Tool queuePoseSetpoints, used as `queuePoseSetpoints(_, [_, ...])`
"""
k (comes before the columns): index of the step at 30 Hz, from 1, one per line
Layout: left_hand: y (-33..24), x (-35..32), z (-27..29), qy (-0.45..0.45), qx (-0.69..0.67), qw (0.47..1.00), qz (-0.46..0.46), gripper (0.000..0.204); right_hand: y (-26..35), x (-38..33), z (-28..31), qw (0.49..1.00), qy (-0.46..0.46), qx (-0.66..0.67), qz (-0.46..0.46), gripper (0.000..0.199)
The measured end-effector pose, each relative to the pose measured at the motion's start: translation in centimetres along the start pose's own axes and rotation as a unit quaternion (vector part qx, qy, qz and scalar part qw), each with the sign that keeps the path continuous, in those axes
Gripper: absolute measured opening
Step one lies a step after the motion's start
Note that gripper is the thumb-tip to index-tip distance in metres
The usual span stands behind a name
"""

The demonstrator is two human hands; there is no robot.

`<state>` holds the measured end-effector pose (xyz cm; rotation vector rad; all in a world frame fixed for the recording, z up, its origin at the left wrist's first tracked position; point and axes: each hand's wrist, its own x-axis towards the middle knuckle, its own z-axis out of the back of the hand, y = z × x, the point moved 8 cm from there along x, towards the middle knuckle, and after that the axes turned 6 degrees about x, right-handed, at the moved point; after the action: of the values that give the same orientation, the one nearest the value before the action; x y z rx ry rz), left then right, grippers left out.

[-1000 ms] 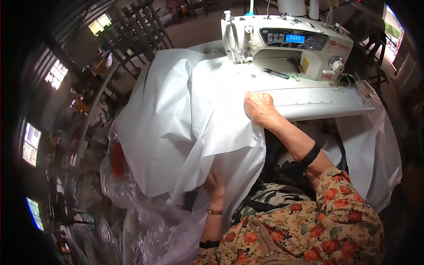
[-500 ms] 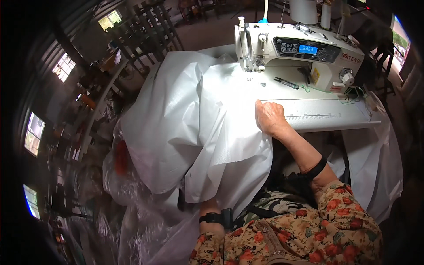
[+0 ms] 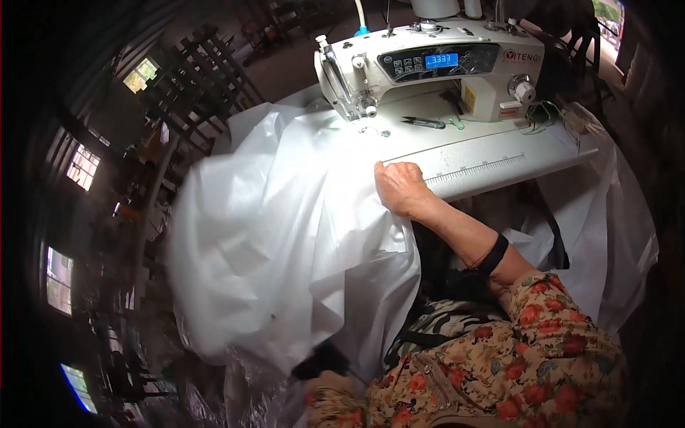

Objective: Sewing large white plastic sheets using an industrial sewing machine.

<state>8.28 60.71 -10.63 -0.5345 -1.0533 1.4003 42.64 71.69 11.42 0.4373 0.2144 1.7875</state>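
I am looking down at a large sheet of white fabric (image 3: 285, 228) that spreads from the bed of a white sewing machine (image 3: 428, 68) across the front edge of the white sewing table (image 3: 499, 153) and falls in loose folds down toward my lap and to my left. My right hand (image 3: 401, 187) lies palm down on the fabric at the table's front edge, fingers held together and slightly curled, pressing the cloth flat against the tabletop; it grips nothing that I can see. The fabric's right edge runs just beside this hand, so nearly all of the cloth lies to the left of it and below it. My right forearm reaches up from the lower right, with a black band (image 3: 494, 255) around it and a floral sleeve (image 3: 542, 357) above the elbow. My left hand is hidden beneath the hanging fabric near the lower middle of the view, so I cannot tell whether it is spread or closed. On the table behind the fabric, a small dark pen-like tool (image 3: 422, 123) lies near the base of the machine, well apart from my right hand. More white material (image 3: 614, 235) hangs off the table's right side.
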Motion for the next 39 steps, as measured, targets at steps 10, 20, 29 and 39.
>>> queuePoseSetpoints(10, [1.7,0.9,1.8,0.05,-0.08,0.991,0.09,0.024,0.9,-0.7,0.2,0.998,-0.056,0.005,0.012,0.012])
queuePoseSetpoints(20, [4.7,-13.9,6.2,0.012,-0.162,0.948,0.273,0.023,1.6,0.3,-0.4,1.0,-0.017,-0.006,0.005,0.015])
queuePoseSetpoints(29, [-40.3,-6.1,-5.0,0.062,-0.009,0.933,-0.355,0.025,0.8,-2.0,0.5,0.993,-0.102,0.065,-0.004,0.03])
queuePoseSetpoints(39, [-29.7,6.1,-8.6,0.03,0.104,0.968,-0.224,0.023,0.0,-14.9,-11.3,0.738,0.116,0.66,-0.082,0.031])
